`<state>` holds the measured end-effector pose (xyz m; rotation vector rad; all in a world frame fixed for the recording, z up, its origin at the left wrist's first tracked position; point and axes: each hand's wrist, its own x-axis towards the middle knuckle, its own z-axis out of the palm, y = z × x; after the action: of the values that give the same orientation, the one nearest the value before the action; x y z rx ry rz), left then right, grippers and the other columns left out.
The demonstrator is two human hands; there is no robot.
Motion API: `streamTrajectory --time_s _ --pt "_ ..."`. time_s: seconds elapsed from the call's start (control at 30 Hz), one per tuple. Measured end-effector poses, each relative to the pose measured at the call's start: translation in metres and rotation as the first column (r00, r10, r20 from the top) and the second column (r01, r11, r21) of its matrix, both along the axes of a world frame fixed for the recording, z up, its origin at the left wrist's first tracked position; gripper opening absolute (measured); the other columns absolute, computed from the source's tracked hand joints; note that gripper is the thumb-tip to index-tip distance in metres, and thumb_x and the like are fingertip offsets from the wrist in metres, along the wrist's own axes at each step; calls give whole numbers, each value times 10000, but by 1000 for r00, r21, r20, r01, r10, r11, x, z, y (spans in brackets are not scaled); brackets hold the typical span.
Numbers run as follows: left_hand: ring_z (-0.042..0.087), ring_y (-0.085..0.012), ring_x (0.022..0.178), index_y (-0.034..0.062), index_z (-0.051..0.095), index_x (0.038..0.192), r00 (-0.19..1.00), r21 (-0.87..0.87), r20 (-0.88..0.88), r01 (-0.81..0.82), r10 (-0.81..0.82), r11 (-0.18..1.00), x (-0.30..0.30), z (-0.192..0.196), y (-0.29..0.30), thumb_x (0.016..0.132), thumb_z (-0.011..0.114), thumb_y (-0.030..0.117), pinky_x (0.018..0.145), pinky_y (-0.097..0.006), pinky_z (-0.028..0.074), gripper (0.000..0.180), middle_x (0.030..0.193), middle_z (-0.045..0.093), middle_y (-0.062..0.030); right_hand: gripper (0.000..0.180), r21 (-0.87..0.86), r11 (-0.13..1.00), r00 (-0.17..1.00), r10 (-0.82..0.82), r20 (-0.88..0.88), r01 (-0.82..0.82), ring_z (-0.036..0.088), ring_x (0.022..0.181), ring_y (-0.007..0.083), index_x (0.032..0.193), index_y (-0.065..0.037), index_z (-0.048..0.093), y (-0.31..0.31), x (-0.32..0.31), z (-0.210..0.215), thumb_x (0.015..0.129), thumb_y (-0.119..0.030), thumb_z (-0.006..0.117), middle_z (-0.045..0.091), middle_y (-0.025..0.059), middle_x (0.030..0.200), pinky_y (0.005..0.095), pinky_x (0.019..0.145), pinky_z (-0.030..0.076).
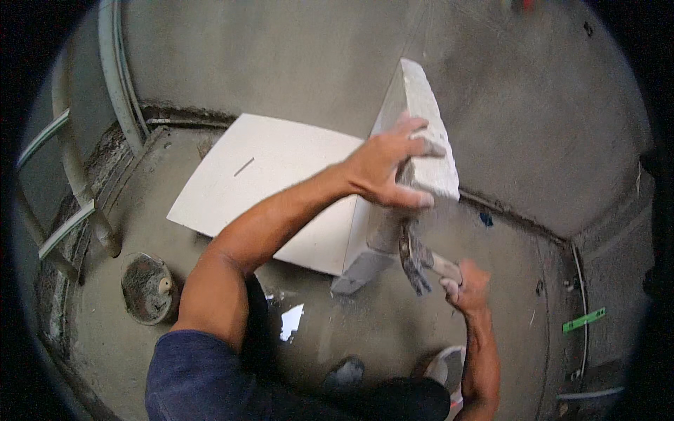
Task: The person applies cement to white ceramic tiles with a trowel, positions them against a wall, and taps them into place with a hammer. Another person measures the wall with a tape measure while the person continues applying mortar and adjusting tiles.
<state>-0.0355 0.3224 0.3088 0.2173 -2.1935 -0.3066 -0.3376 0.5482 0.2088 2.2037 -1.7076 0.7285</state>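
Observation:
A tall white block with a rough, broken edge stands on end at the centre, tilted toward the far wall. My left hand grips it from the left, the fingers spread over its rough edge and the thumb lower down. Low on the right, my right hand is wrapped round the wooden handle of a hammer. The hammer's dark metal head is just below the block's lower end. Behind my left forearm lies a wide white panel with a short dark slot.
A bucket of grey mortar stands at the left, beside pale pipes along the wall. A white bucket is partly hidden near my right forearm. A green spirit level leans at the right. My shoe shows on the grey floor.

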Motion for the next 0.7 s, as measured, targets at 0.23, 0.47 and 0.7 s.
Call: streamTrajectory --time_s 0.23,0.47,0.7 --pt "515 -491 1384 94 687 1358 997 -56 -67 29 -33 998 -1 -1 -3 677 832 630 1151 -499 431 879 1531 461 -323 651 -198 973 986 90 -141 -117 581 584 337 768 -82 584 17 10 3 923 -712 638 556 121 663 465 534 439" --pt "535 -490 1365 100 697 1345 997 -87 -75 4 -11 996 -2 -2 -2 674 830 616 1128 -502 454 856 1507 490 -312 688 -26 998 999 53 -5 -53 599 662 384 816 -63 614 4 4 -1 907 -745 622 556 138 686 476 578 458" --pt "554 -490 1340 88 707 1328 993 -79 -111 30 -38 996 -2 -3 -5 674 834 605 1127 -500 456 843 1472 523 -312 708 171 984 903 31 -428 48 582 640 371 815 -59 632 13 -8 -33 875 -764 631 567 134 697 502 594 453"
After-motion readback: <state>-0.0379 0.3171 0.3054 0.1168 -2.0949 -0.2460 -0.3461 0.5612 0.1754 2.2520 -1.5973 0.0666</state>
